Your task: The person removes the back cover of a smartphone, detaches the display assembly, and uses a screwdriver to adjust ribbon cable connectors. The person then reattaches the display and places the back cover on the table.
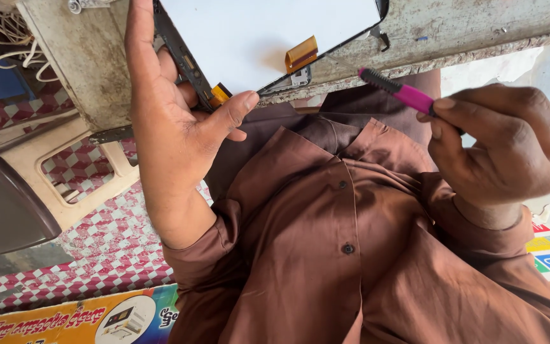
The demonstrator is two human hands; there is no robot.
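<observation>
Screen (pixel 256 32) is a flat white panel with a dark frame, and it lies partly on the worn grey counter (pixel 466 32), with one edge sticking out over the rim. Two orange ribbon cables (pixel 301 53) stick out from its lower edge. Left hand (pixel 173 121) grips the screen at that edge, thumb pressed on the corner and the other fingers wrapped behind the frame (they are mostly hidden). Right hand (pixel 504 146) is closed around a small brush (pixel 397 90) with a pink handle and dark bristles. The brush points at the screen but is just apart from it, close under the counter rim. Both arms wear brown shirt sleeves (pixel 345 248). A cream plastic chair (pixel 77 172) stands at the left on a red and white checked floor (pixel 109 248).
</observation>
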